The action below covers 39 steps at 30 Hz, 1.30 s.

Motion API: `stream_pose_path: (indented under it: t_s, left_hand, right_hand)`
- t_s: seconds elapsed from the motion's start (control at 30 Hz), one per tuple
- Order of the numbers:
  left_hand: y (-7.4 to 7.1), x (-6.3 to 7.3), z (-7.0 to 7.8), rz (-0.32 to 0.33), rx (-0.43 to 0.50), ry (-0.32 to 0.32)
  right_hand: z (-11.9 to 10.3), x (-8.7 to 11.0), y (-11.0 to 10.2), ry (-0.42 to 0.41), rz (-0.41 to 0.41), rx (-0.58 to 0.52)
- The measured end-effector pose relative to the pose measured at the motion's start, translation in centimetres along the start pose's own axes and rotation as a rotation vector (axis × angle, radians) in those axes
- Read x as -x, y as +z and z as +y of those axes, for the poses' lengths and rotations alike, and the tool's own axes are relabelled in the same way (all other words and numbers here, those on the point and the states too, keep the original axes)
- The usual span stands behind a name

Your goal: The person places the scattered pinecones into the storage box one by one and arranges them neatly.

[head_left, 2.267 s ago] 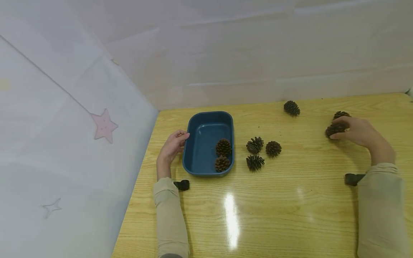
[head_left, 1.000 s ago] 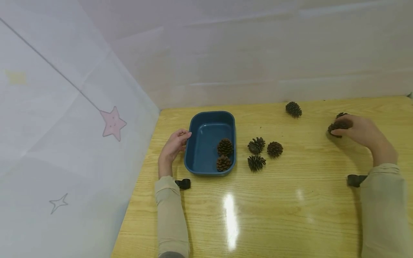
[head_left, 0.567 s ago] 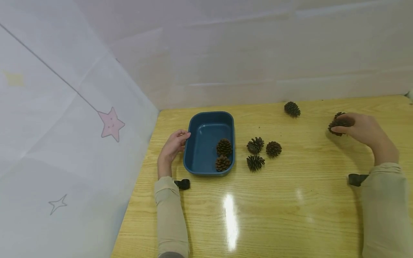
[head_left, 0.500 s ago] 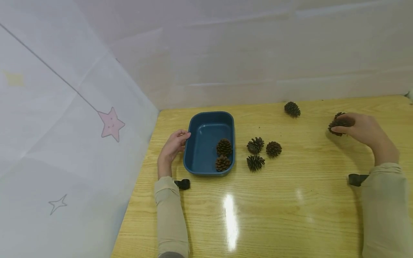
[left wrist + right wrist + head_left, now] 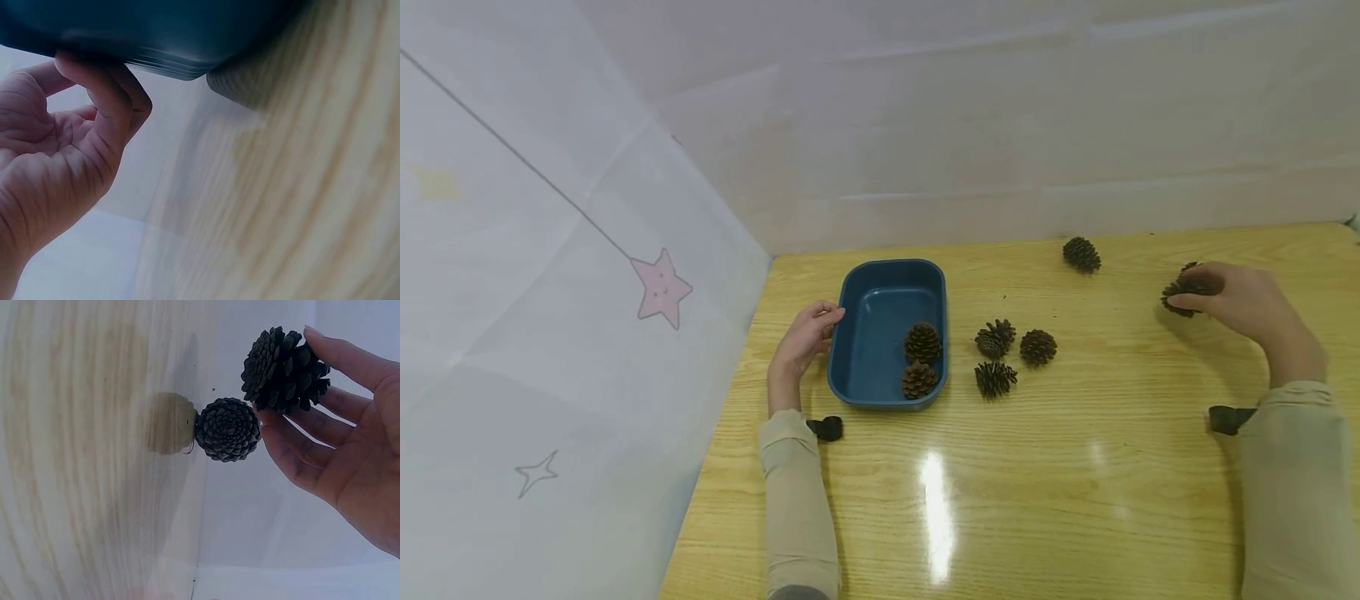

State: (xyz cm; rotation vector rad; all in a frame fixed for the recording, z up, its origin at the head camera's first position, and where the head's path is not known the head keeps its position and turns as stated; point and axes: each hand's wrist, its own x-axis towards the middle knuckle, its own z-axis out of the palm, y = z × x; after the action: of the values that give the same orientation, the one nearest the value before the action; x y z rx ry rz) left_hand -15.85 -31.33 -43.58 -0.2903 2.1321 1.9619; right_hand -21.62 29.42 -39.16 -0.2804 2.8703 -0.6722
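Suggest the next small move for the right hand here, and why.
I'd likely carry the held pine cone toward the blue container: the right hand pinches that cone, and the container, with the left hand at its side, holds two other cones and has bare floor beside them.

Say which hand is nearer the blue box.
Left. The left hand touches the left side of the blue box; the right hand is far right of it.
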Motion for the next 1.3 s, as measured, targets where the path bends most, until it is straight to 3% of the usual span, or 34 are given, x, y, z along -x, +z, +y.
stream_pose_path:
  t_s: [0.8, 1.3]
  left_hand:
    - [-0.1, 0.0, 0.0, 0.000, 0.000, -0.007]
    - [0.0, 0.0, 0.0, 0.000, 0.003, 0.003]
  right_hand:
    - [-1.7, 0.4, -0.2, 0.002, 0.052, -0.031]
    - [-3.1, 0.3, -0.3, -0.060, 0.061, -0.071]
